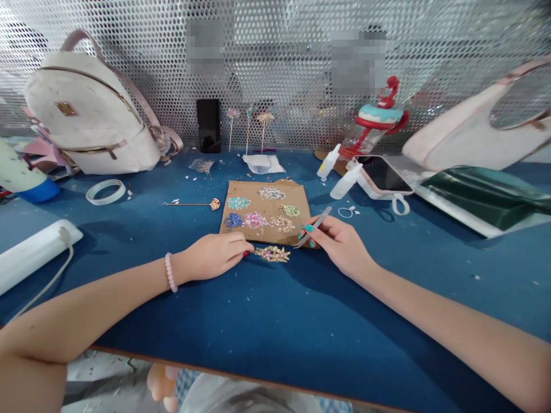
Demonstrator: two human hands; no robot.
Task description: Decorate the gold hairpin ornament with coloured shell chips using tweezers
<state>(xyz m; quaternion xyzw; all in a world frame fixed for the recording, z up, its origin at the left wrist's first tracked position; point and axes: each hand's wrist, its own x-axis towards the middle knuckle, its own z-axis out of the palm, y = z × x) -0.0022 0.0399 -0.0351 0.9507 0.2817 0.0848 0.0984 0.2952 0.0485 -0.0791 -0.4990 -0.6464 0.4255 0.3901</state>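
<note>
Cardboard (269, 209), bottles (328, 164) and phone (384, 174) sit beyond the ornament (272, 254).

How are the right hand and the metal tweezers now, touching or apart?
Touching: the head view shows the right hand pinching the metal tweezers between thumb and fingers.

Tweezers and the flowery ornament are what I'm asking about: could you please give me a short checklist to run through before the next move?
1. Tweezers held in the right hand: ok.
2. Ornament steadied at one end by the left hand: ok.
3. Tweezer tips gripping a piece: cannot tell, too small.
4. Colored bits laid out on the cardboard, close to both hands: ok.
5. Table free of loose scraps: not ok, white specks lie about.
</note>
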